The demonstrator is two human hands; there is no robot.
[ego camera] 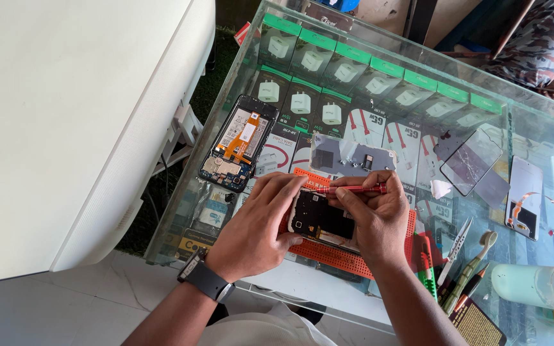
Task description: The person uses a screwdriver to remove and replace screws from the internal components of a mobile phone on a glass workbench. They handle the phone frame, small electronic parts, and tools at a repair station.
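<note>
Left hand [256, 225], fingers curled, clamps the near-left edge of the opened black smartphone body [322, 221], which lies just under both sets of fingertips. Right hand [372, 214] pinches a slim red metal screwdriver [354, 189], lying across its fingers above the phone. Beneath sits an orange perforated mat [328, 253] on a glass display counter [527, 122]. The phone's dark innards are exposed.

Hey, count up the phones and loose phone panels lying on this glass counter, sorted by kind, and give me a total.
Opened phones with the insides showing: 2, one under the left hand and right hand at, one lying apart at
Cracked screen panels: 1
Screen panels with an orange flex cable: 1
Total: 4
</note>
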